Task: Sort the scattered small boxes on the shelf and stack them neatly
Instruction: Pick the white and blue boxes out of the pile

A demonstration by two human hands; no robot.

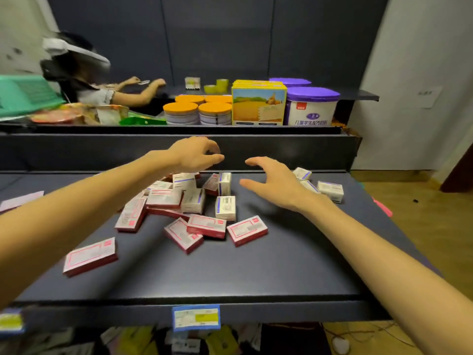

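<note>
Nearest red box [90, 256] lies flat, lengthwise left-right; both hands [197, 155] loosely open, empty.

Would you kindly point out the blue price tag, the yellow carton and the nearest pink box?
blue price tag [196, 317]: head view, centre of its label.
yellow carton [258, 106]: head view, middle of its front face.
nearest pink box [90, 256]: head view, middle of its top face.

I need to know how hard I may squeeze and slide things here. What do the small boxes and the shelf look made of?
The small boxes look like thin printed card, slightly glossy: sharp folded edges, flat printed faces in red-pink or purple-white. They would likely crush under a hard squeeze. The shelf looks like dark painted sheet metal, smooth and matte with a soft sheen and a folded front lip; laminate cannot be ruled out.
</note>
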